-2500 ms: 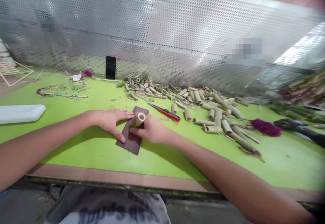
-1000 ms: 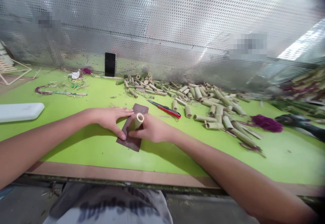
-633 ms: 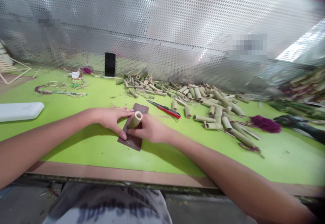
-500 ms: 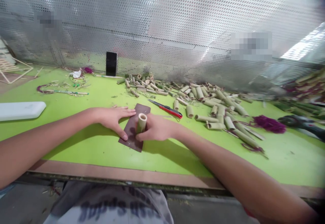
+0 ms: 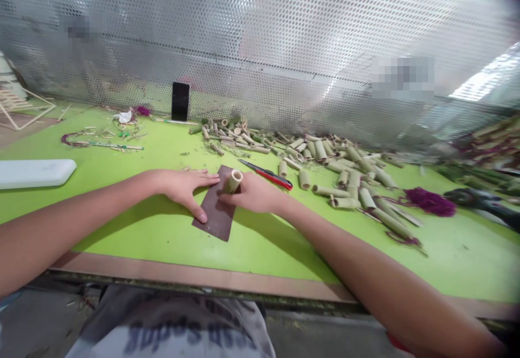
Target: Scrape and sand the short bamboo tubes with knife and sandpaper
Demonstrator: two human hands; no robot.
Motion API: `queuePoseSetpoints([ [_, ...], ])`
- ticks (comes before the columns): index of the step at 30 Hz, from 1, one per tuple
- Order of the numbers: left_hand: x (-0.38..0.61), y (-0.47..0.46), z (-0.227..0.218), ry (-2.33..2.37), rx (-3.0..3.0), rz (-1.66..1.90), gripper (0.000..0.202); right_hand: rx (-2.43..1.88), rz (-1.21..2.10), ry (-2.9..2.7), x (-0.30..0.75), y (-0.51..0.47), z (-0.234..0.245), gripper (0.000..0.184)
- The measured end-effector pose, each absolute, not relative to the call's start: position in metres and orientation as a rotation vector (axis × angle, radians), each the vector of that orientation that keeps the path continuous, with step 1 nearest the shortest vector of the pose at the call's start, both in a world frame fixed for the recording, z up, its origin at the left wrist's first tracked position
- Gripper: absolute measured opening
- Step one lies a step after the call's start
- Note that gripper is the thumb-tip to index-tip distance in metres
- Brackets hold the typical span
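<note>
A brown sheet of sandpaper (image 5: 217, 218) lies flat on the green tabletop in front of me. My left hand (image 5: 184, 189) rests on its left side, fingers spread, with the thumb pressing the near left corner and the fingertips at the far left edge. Upright on the far half of the sheet stands a short bamboo tube (image 5: 233, 182), its hollow end facing up. My right hand (image 5: 257, 191) is wrapped round this tube from the right; its fingers are partly hidden. Just beyond that hand lies a red utility knife (image 5: 270, 176) with its blade out.
A pile of cut bamboo pieces (image 5: 320, 152) spreads across the back and right. Purple twine (image 5: 430, 201) and a dark tool (image 5: 483, 202) lie further right. A phone (image 5: 180, 102) leans against the perforated metal panel (image 5: 227, 38). At left is a white case (image 5: 36, 174).
My right hand has slid the bamboo tube away from me along the sandpaper, slightly to the right. My left hand stays on the sheet.
</note>
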State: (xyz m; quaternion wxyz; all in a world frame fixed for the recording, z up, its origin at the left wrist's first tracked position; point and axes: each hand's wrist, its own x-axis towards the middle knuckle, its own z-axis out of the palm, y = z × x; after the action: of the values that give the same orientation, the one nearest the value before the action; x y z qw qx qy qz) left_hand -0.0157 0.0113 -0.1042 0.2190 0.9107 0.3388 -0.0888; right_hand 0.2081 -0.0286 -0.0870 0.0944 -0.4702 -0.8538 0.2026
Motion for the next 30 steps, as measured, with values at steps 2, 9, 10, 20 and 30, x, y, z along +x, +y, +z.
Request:
queuePoseSetpoints([
  [2, -0.015, 0.011, -0.103, 0.936, 2.519, -0.244, 0.124, -1.444, 0.494, -2.445, 0.203, -0.029, -0.089, 0.016],
  [9, -0.013, 0.004, -0.096, 0.949, 2.511, -0.277, 0.126, -1.241, 0.886, -2.615, 0.207, -0.026, -0.086, 0.014],
  [10, -0.012, 0.003, -0.095, 0.954, 2.51, -0.284, 0.127, -1.389, 0.766, -2.553, 0.209, -0.024, -0.086, 0.017],
  [20, -0.012, 0.004, -0.095, 0.946, 2.507, -0.288, 0.127, -1.154, 0.861, -2.651, 0.21, -0.027, -0.088, 0.018],
  [30, -0.014, 0.003, -0.095, 0.927, 2.499, -0.273, 0.126, -1.011, 0.905, -2.685, 0.211, -0.022, -0.093, 0.017],
])
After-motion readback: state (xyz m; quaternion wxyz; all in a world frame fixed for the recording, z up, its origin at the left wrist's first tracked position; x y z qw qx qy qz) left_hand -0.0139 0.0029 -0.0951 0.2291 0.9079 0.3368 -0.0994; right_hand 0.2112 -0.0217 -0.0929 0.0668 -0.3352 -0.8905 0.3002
